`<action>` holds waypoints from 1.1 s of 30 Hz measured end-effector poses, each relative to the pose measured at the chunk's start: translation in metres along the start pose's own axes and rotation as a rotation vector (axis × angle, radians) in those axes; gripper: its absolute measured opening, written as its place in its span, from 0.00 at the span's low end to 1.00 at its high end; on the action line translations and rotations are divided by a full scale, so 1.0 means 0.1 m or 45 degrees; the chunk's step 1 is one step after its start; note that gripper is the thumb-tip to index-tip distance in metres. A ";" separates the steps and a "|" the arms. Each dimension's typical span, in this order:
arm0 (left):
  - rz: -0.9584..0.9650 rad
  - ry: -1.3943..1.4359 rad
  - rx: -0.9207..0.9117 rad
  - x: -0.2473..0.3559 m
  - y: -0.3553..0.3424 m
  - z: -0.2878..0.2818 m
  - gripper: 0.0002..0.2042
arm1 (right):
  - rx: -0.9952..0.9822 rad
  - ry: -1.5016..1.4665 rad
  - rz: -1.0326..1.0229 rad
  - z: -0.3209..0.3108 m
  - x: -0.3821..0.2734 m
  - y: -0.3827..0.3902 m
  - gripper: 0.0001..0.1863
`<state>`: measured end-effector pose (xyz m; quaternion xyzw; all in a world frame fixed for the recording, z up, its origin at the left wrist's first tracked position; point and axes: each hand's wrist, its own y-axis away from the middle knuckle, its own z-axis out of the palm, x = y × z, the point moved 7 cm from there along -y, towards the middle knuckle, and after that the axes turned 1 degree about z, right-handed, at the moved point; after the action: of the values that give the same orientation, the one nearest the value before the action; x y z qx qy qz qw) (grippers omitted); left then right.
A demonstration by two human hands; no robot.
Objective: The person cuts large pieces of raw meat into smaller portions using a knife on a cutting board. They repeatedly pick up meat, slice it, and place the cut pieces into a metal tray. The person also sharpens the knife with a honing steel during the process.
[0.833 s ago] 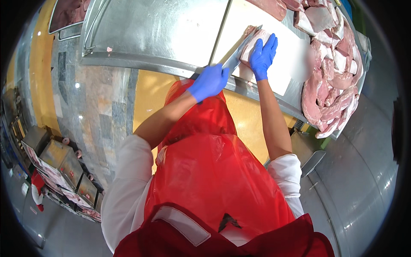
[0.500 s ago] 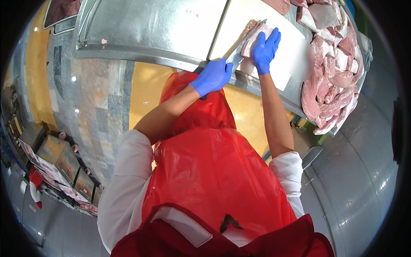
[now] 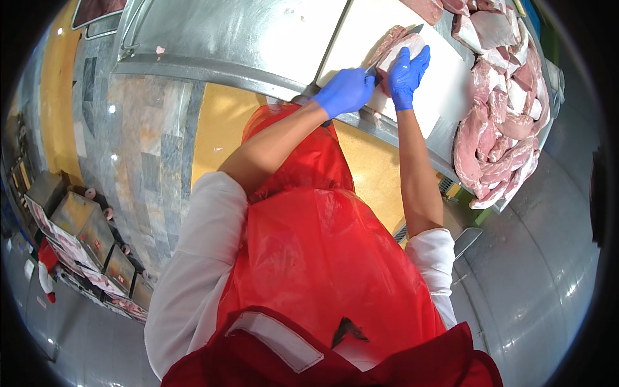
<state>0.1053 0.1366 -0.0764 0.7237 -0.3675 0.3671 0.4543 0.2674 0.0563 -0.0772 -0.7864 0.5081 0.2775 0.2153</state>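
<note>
A slab of pale pink meat (image 3: 389, 59) lies on the white cutting board (image 3: 351, 35) at the top centre. My left hand (image 3: 343, 91), in a blue glove, is closed round the handle of a knife (image 3: 414, 30), whose long blade runs along the meat and is partly hidden by it, with the tip showing past the far end. My right hand (image 3: 406, 77), also gloved in blue, grips the right side of the slab, fingers pointing away from me.
A steel work surface (image 3: 225, 45) extends left of the board. A large pile of meat pieces (image 3: 500, 119) fills the right side. A tray of meat (image 3: 97, 8) is at the upper left. At lower left stand a metal cart (image 3: 87, 226) and someone in red and white (image 3: 46, 264).
My left hand has moved forward and right with the knife, so the blade tip sits farther along. My right hand has shifted slightly forward and right on the meat.
</note>
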 end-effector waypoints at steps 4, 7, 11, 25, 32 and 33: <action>-0.003 0.025 -0.018 -0.09 0.25 0.10 0.20 | -0.001 0.046 -0.007 -0.01 0.14 -0.01 0.38; -0.018 -0.030 0.020 -0.20 0.32 0.20 0.19 | -0.011 0.082 0.008 0.00 0.10 -0.01 0.38; 0.037 -0.036 0.019 -0.01 -0.09 0.18 0.20 | 0.038 0.049 0.004 -0.01 0.06 -0.12 0.38; 0.078 0.023 -0.001 0.01 0.14 0.37 0.19 | -0.006 0.121 0.041 -0.02 0.14 -0.09 0.37; 0.025 0.010 0.085 0.07 -0.07 0.41 0.19 | -0.002 0.086 0.010 0.02 0.14 -0.16 0.40; 0.028 0.009 0.107 0.06 -0.03 0.44 0.19 | -0.013 0.063 0.020 0.01 0.12 -0.17 0.40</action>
<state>0.1196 0.0956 -0.0861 0.7368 -0.3580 0.3899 0.4207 0.2867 0.0554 -0.0847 -0.7902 0.5180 0.2623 0.1964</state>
